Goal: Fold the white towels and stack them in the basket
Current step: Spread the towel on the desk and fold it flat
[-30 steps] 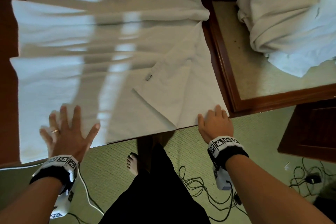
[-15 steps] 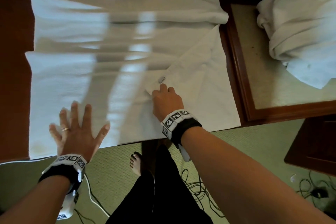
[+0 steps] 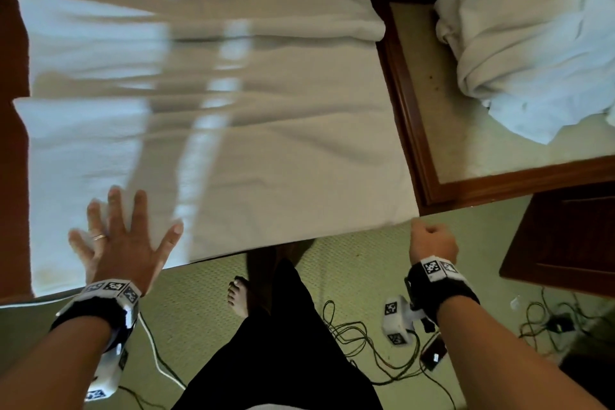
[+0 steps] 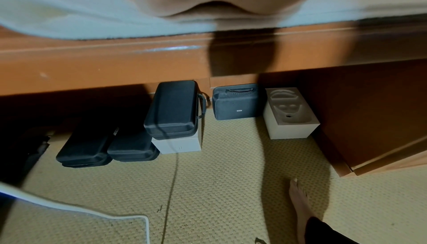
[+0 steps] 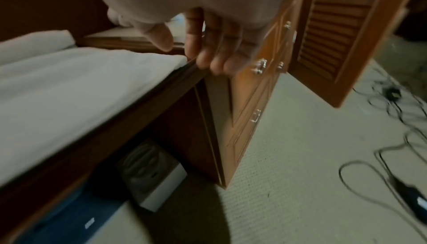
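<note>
The head camera looked straight down over the tabletop (image 3: 13,150) and towel (image 3: 266,143); each wrist camera sat close under its palm, facing the tabletop's front edge and carpet (image 4: 231,184), sharing that towel.

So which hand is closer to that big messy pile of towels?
Right. The right hand hangs just off the table's near right corner, below and left of the crumpled towel pile. The left hand presses flat on the spread towel, far across at its left end.

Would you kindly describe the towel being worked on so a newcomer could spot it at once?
On the dark wooden table, the spread towel lies flat, with the left hand pressing its near edge. Unlike the crumpled towel heap to its right, it is smoothed out.
</note>
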Motion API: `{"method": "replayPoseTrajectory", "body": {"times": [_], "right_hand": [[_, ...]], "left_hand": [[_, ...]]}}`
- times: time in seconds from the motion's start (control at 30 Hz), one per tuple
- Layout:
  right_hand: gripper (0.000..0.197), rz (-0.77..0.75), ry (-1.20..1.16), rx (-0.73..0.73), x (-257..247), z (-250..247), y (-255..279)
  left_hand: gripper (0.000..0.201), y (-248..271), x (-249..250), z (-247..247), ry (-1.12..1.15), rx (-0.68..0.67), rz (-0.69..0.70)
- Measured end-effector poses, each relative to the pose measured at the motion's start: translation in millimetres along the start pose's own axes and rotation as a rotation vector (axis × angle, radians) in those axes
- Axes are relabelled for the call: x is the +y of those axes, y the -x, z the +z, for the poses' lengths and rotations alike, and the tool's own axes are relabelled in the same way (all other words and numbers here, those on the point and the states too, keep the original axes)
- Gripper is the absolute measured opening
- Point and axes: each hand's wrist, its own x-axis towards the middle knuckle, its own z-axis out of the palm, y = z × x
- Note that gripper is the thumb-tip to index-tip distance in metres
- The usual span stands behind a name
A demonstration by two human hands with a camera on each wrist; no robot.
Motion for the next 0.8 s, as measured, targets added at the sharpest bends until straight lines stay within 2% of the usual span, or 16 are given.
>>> {"method": "replayPoseTrajectory", "body": {"times": [0.03, 0.1, 0.17, 0.2, 0.27, 0.33, 0.4, 0.5, 0.57, 0.67, 0.73, 0.8], "right_hand": [[0.021, -0.077, 0.052, 0.048, 1, -1, 4], [0.029, -0.359, 0.131, 0.069, -2, 4, 13], [0.049, -0.655, 0.351, -0.091, -9, 16, 18], [0.055, -0.736, 0.475, -0.183, -12, 20, 18], [0.062, -0.736, 0.647, -0.292, -15, 21, 14], [0.069, -0.726, 0.701, -0.293, -17, 18, 13], [0.082, -0.856, 0.75, -0.285, -19, 22, 23], [0.102, -1.139, 0.864, -0.367, -20, 38, 39], [0.109, -1.189, 0.946, -0.407, -20, 46, 39], [0.106, -1.318, 0.942, -0.316, -18, 50, 26], [0.094, -1.444, 0.899, -0.238, -15, 49, 16], [0.082, -1.506, 0.919, -0.224, -13, 44, 10]], "left_hand": [[0.095, 0, 1, 0, 0.006, 0.0, 0.003], [0.095, 0, 2, -3, 0.014, 0.003, 0.012], [0.096, 0, 1, -5, 0.013, -0.016, 0.0], [0.097, 0, -1, -5, 0.008, -0.023, -0.006], [0.099, 1, -5, -5, -0.009, -0.04, -0.008], [0.101, 4, -7, -8, -0.001, -0.066, -0.01], [0.107, 8, -7, -12, -0.007, -0.053, 0.043], [0.115, 17, -6, -9, -0.171, -0.047, 0.299], [0.116, 21, -8, -4, -0.26, -0.039, 0.42], [0.122, 25, -11, -2, -0.301, 0.041, 0.445], [0.118, 33, -9, -2, -0.305, 0.058, 0.455], [0.116, 43, -8, -2, -0.31, 0.036, 0.464]]}}
